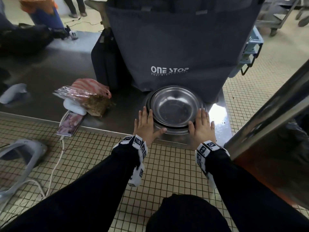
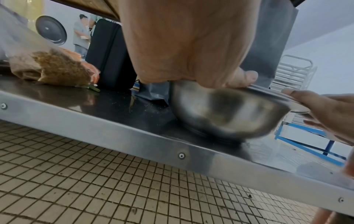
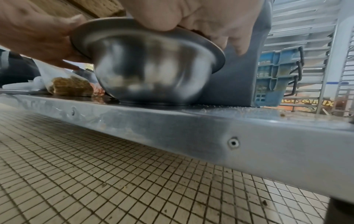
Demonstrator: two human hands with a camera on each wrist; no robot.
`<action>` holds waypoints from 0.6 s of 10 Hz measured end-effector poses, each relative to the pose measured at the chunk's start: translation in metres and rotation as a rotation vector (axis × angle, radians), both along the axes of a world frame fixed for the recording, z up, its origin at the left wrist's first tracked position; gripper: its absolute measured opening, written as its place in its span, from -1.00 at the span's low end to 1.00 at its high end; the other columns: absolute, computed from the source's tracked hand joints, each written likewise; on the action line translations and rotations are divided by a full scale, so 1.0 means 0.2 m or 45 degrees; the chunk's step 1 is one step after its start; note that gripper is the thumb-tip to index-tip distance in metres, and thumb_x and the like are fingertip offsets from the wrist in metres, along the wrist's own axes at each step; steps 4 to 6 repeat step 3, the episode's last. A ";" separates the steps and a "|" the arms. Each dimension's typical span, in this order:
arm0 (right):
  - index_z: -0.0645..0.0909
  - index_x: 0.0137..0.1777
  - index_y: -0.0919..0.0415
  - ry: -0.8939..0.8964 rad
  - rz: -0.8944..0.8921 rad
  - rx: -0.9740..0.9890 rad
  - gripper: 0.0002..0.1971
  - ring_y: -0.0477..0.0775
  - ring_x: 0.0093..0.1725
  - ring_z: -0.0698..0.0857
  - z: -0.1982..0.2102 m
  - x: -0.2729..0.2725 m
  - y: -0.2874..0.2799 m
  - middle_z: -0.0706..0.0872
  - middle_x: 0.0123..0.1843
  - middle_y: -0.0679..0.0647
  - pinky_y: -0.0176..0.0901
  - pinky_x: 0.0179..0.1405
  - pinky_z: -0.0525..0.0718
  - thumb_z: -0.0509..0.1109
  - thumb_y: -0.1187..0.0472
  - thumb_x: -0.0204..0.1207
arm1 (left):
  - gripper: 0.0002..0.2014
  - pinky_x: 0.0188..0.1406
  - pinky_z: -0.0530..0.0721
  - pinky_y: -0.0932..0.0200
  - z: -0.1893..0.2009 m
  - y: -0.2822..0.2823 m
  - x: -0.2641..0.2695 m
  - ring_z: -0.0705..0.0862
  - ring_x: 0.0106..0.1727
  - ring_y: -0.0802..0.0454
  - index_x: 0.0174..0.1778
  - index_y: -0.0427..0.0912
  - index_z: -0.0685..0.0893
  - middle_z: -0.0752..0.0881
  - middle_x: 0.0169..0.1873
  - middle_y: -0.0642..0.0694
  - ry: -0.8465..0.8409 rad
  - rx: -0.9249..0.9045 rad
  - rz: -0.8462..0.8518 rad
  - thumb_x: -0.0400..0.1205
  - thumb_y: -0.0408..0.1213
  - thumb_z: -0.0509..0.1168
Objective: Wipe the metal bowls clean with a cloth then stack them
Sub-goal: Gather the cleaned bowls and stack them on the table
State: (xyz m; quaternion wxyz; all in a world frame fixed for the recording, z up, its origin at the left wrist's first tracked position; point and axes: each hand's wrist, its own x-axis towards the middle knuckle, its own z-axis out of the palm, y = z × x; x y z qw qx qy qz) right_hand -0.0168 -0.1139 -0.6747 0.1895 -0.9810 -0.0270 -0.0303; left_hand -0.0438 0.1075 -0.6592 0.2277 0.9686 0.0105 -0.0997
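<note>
A stack of nested metal bowls [image 1: 173, 108] stands on a low steel shelf [image 1: 41, 69], just in front of a grey bag. The top bowl's inside faces up and looks dull with specks. My left hand [image 1: 147, 126] holds the stack's left rim, thumb lying on the near rim. My right hand [image 1: 201, 128] holds the right rim the same way. In the left wrist view the bowls [image 2: 226, 112] are blurred, my left hand [image 2: 182, 45] above them and my right hand [image 2: 321, 109] pinching the rim. In the right wrist view the bowls [image 3: 149, 72] touch the shelf. No cloth is clearly visible.
The grey "ONE STOP" bag [image 1: 175, 47] stands right behind the bowls. A plastic bag of food [image 1: 90, 97], a white object and a phone [image 1: 70, 123] on a cable lie to the left. A blue crate [image 1: 250, 47] and a slanted steel post [image 1: 267, 111] are on the right. Tiled floor lies below.
</note>
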 end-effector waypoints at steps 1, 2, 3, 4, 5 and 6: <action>-0.12 0.67 0.10 -0.018 -0.001 0.054 -0.35 0.00 0.67 -0.10 0.00 0.05 -0.01 -0.06 0.71 0.02 0.15 0.61 -0.04 -0.08 -0.14 0.66 | 0.03 0.61 -0.25 -0.21 0.02 -0.03 0.03 -0.41 0.65 -0.11 0.67 -0.15 -0.31 -0.40 0.65 -0.12 0.042 0.021 0.023 0.54 0.39 0.07; -0.10 0.68 0.08 -0.007 0.001 0.100 -0.34 0.01 0.67 -0.08 0.03 0.08 0.00 -0.05 0.71 0.00 0.20 0.62 0.05 -0.07 -0.16 0.66 | 0.02 0.62 -0.25 -0.24 0.04 -0.03 0.05 -0.40 0.65 -0.11 0.68 -0.13 -0.29 -0.39 0.66 -0.10 0.052 0.039 0.026 0.54 0.40 0.07; -0.18 0.67 -0.06 0.017 0.050 0.143 -0.34 0.04 0.67 -0.12 0.03 0.05 -0.03 -0.18 0.70 -0.03 0.23 0.58 -0.02 -0.13 -0.24 0.63 | -0.05 0.61 -0.23 -0.22 0.05 0.02 0.03 -0.39 0.65 -0.13 0.69 -0.08 -0.24 -0.37 0.66 -0.08 -0.002 0.001 0.028 0.58 0.35 0.08; -0.18 0.67 -0.06 0.017 0.050 0.143 -0.34 0.04 0.67 -0.12 0.03 0.05 -0.03 -0.18 0.70 -0.03 0.23 0.58 -0.02 -0.13 -0.24 0.63 | -0.05 0.61 -0.23 -0.22 0.05 0.02 0.03 -0.39 0.65 -0.13 0.69 -0.08 -0.24 -0.37 0.66 -0.08 -0.002 0.001 0.028 0.58 0.35 0.08; -0.18 0.67 -0.06 0.017 0.050 0.143 -0.34 0.04 0.67 -0.12 0.03 0.05 -0.03 -0.18 0.70 -0.03 0.23 0.58 -0.02 -0.13 -0.24 0.63 | -0.05 0.61 -0.23 -0.22 0.05 0.02 0.03 -0.39 0.65 -0.13 0.69 -0.08 -0.24 -0.37 0.66 -0.08 -0.002 0.001 0.028 0.58 0.35 0.08; -0.18 0.67 -0.06 0.017 0.050 0.143 -0.34 0.04 0.67 -0.12 0.03 0.05 -0.03 -0.18 0.70 -0.03 0.23 0.58 -0.02 -0.13 -0.24 0.63 | -0.05 0.61 -0.23 -0.22 0.05 0.02 0.03 -0.39 0.65 -0.13 0.69 -0.08 -0.24 -0.37 0.66 -0.08 -0.002 0.001 0.028 0.58 0.35 0.08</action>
